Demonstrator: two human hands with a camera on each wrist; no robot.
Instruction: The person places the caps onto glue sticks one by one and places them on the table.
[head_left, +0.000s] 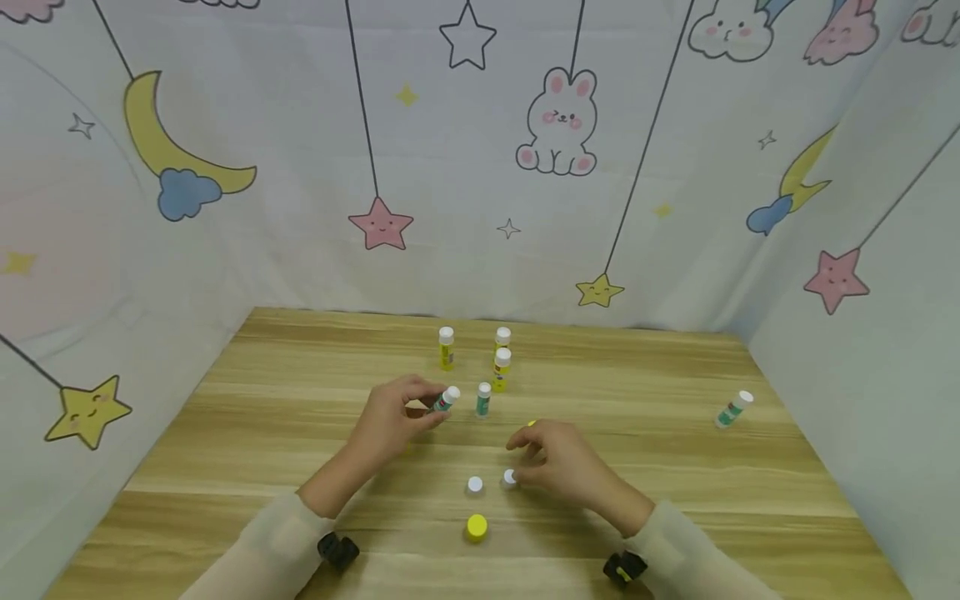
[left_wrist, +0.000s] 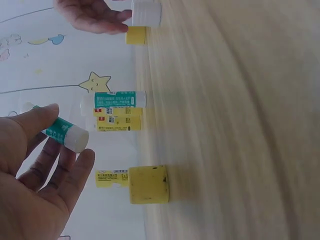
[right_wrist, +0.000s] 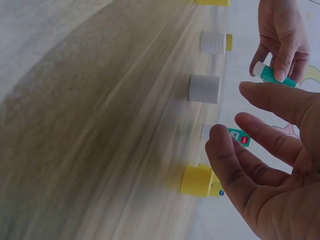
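My left hand [head_left: 393,417] pinches a green glue stick [left_wrist: 59,129] between thumb and fingers, tilted and held above the table. Its white end [left_wrist: 76,139] points away from the palm. The right hand [head_left: 566,467] reaches low over the table, its thumb and fingers loosely bent and spread apart. Just off those fingertips stands a small white cap [right_wrist: 204,89], which the hand partly covers in the head view. A second white cap [head_left: 475,485] stands to its left. Between and beyond the hands, another green glue stick [head_left: 483,402] stands upright with a white top.
Several yellow glue sticks [head_left: 447,350] with white tops stand toward the back. A yellow cap [head_left: 476,527] lies at the front; others sit by the right fingers [right_wrist: 196,181] and near the left wrist. One more green glue stick [head_left: 733,410] stands far right. Patterned curtains [head_left: 480,250] enclose the table.
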